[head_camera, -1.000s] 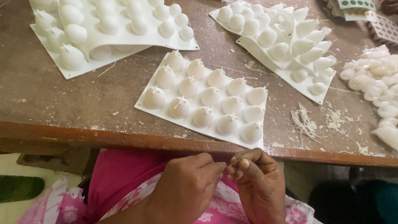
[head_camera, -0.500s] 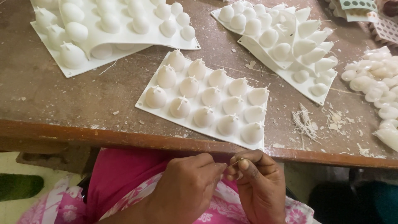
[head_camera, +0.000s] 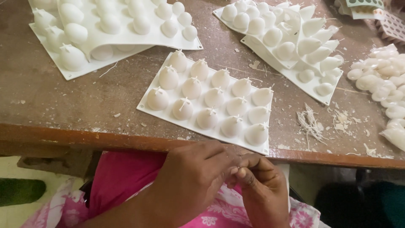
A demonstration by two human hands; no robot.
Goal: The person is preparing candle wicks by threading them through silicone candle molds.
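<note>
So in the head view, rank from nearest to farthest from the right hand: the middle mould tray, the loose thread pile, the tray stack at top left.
From the right hand:
1. Middle mould tray, just above, at the table edge.
2. Loose thread pile, up and right.
3. Tray stack at top left, far corner.

Both hands, left hand and right hand, bare: no gloves, no rings visible. Forearms unsleeved. Clothing over lap: bright pink fabric, part plain, part white floral print.

Whatever the fingers pinch below the worktop edge is too small to tell. The top-left mould tray and the loose white pieces at right are cut off by the frame.
</note>
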